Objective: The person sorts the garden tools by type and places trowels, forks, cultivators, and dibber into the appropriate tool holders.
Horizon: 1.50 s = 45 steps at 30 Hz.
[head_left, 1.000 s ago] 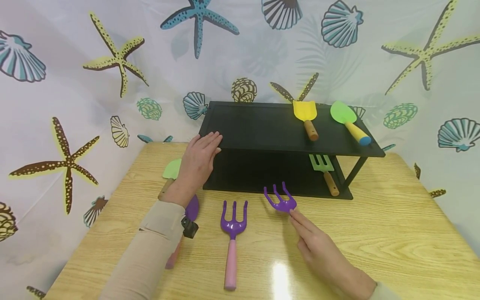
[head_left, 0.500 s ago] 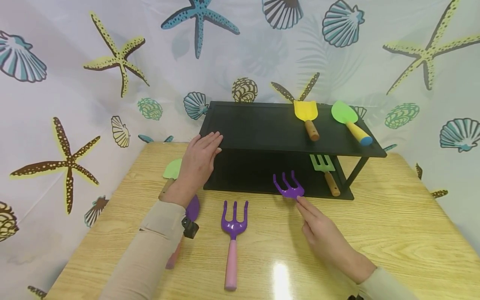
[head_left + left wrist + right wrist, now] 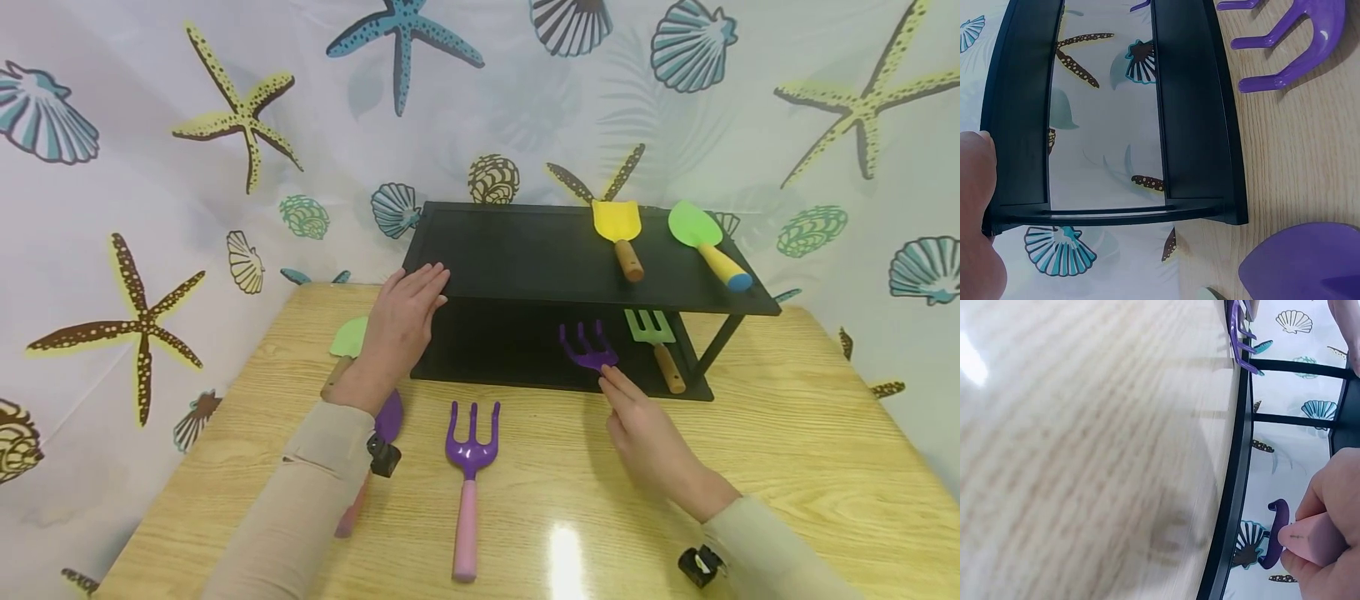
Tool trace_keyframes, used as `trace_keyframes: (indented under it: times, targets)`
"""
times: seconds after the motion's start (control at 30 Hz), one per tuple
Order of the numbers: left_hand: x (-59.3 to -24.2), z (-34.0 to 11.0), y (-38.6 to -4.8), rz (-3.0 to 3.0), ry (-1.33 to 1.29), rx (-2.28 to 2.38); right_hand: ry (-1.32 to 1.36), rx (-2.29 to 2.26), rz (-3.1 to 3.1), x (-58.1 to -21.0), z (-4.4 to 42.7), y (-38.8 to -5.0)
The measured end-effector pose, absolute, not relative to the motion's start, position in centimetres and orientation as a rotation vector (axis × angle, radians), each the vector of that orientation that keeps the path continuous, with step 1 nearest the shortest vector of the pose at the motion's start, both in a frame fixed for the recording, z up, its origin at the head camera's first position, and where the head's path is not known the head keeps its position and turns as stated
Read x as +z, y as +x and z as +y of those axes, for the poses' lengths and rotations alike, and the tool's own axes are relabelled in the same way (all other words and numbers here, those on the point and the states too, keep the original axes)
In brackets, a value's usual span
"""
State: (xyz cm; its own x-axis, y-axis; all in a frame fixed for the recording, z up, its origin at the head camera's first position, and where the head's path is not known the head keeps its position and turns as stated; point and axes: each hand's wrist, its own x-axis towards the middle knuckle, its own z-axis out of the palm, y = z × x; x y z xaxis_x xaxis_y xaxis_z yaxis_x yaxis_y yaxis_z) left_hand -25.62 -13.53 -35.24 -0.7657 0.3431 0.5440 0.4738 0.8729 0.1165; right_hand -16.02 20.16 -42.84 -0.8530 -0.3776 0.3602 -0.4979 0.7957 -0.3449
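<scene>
In the head view a black two-tier shelf (image 3: 510, 250) stands at the back of the table. My left hand (image 3: 397, 333) rests on the left front corner of its top board, and the left wrist view shows that hand (image 3: 979, 219) at the board's edge. My right hand (image 3: 656, 446) holds a purple fork (image 3: 597, 358) over the lower tier, left of a green fork (image 3: 651, 331) lying there. The right wrist view shows the pink handle (image 3: 1313, 539) gripped between thumb and fingers.
On the top board lie a yellow scoop (image 3: 618, 222) and a green trowel (image 3: 694, 225). A second purple fork (image 3: 471, 454) with a pink handle lies on the table. Left of it, partly under my left arm, are a purple trowel (image 3: 389, 417) and a light green tool (image 3: 348, 337).
My right hand has moved forward and slightly right, carrying the purple fork from in front of the shelf to over the lower tier. My left hand has stayed on the top board.
</scene>
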Motion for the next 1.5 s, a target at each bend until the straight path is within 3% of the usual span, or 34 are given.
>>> trace_keyframes:
  times: [1.5]
  targets:
    - [-35.3, -13.3, -25.5, -2.53, -0.553, -0.3, 0.437, 0.602, -2.848, -43.9, 18.5, -24.4]
